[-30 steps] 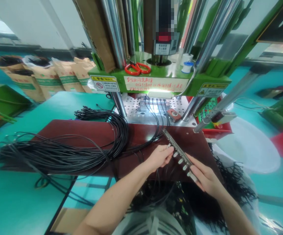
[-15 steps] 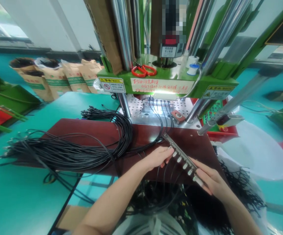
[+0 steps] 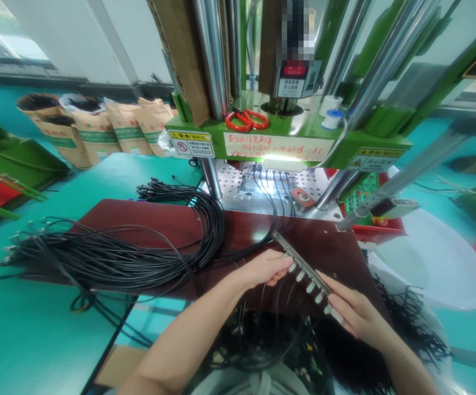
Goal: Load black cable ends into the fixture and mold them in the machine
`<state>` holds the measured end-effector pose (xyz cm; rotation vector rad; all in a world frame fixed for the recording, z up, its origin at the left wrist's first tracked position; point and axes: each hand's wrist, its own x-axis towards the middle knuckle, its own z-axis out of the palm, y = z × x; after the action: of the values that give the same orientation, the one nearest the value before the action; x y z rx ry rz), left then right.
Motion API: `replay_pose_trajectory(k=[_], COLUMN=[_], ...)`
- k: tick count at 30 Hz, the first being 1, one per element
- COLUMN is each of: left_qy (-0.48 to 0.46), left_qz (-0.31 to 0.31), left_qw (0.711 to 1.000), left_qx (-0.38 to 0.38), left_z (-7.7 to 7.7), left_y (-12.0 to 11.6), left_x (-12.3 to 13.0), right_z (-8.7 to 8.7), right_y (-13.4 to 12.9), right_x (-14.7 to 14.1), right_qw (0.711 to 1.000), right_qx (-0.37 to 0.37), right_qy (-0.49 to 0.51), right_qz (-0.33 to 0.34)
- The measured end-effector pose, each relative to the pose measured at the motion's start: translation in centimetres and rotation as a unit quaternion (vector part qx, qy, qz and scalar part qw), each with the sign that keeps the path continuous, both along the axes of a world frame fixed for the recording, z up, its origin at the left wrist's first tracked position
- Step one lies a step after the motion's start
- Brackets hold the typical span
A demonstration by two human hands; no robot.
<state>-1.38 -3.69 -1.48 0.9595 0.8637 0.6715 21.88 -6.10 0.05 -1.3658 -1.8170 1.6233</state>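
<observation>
A narrow metal fixture bar (image 3: pixel 306 267) slants over the front of the brown board, with several silver cable connectors (image 3: pixel 311 286) in a row along its near edge. Thin black cables hang from the connectors toward my lap. My right hand (image 3: pixel 355 307) grips the bar's lower right end, thumb on top and fingers beneath. Closer to the upper left end, my left hand (image 3: pixel 264 269) is closed, its thumb and finger pinching at a connector against the bar. The fingertips partly hide that connector.
A thick bundle of black cables (image 3: pixel 139 260) lies across the brown board (image 3: pixel 246 219) to the left. Ahead stands a green press (image 3: pixel 217 137) with steel columns, a lit perforated plate (image 3: pixel 229 184) and red-handled scissors (image 3: pixel 246 119) on its crossbeam. A white basin (image 3: pixel 443 258) is at right.
The bar and both hands sit slightly lower in the view, still together. The left hand keeps its pinch at the bar's upper part. The camera view has shifted a little.
</observation>
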Motion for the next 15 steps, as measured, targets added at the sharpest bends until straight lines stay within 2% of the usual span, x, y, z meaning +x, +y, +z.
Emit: replay_pose_trajectory(k=[4, 6, 11, 15], left_qy=[0.001, 0.01, 0.049, 0.076], left_qz=[-0.013, -0.013, -0.039, -0.002], left_qw=[1.0, 0.999, 0.995, 0.991], left_qx=[0.021, 0.036, 0.083, 0.114], left_z=[-0.3, -0.2, 0.9, 0.8], left_y=[0.2, 0.3, 0.1, -0.2], left_x=[0.0, 0.0, -0.3, -0.2], right_z=[-0.4, -0.6, -0.4, -0.3], right_y=[-0.1, -0.5, -1.4, -1.5], right_x=[0.1, 0.0, -0.4, -0.4], right_qw=[1.0, 1.0, 0.988, 0.987], right_qx=[-0.016, -0.015, -0.029, -0.023], right_qy=[-0.006, 0.011, 0.063, 0.063], right_qz=[0.021, -0.008, -0.135, -0.148])
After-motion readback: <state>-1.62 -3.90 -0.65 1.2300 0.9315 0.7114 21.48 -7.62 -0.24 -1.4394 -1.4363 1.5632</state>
